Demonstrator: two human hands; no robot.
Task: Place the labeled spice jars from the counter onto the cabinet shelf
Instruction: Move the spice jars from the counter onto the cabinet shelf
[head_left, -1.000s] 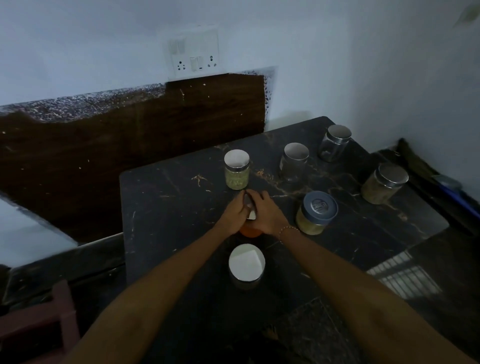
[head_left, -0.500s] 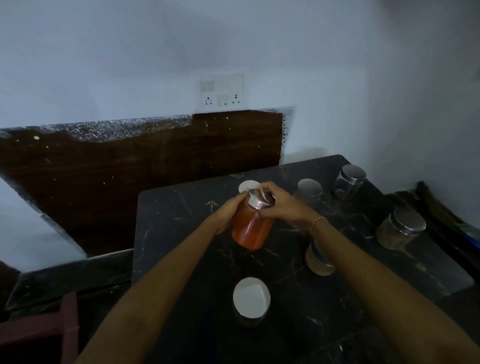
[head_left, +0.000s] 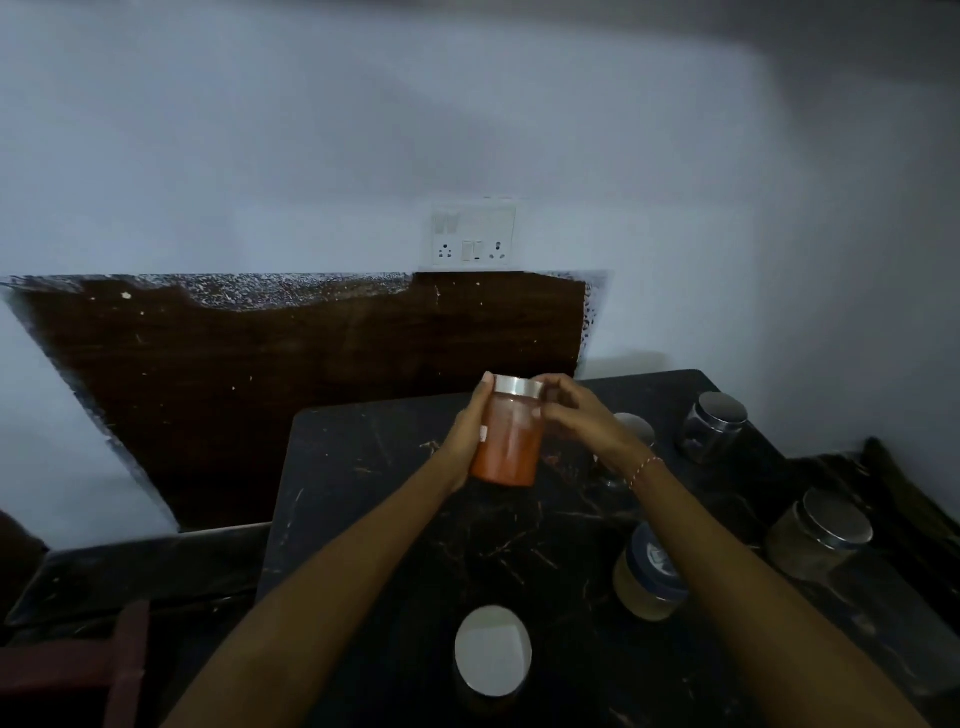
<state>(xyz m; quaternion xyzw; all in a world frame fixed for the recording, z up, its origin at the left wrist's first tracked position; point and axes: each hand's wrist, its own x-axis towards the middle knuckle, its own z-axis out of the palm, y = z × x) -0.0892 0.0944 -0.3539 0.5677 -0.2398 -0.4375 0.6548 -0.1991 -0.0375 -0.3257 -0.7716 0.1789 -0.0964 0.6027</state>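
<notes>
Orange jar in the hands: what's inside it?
The orange jar holds orange-red powder, visible through the clear wall nearly up to the silver lid. The left hand and right hand cover its sides.

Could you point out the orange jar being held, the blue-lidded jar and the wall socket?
orange jar (head_left: 506, 449): head view, on its glass body between the hands.
blue-lidded jar (head_left: 644, 584): head view, on its pale side below the lid.
wall socket (head_left: 474, 236): head view, on the white plate's middle.

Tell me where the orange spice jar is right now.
In the head view the orange spice jar is mid-frame, lifted above the black counter, held upright between the left hand and right hand, below the wall socket.
</notes>
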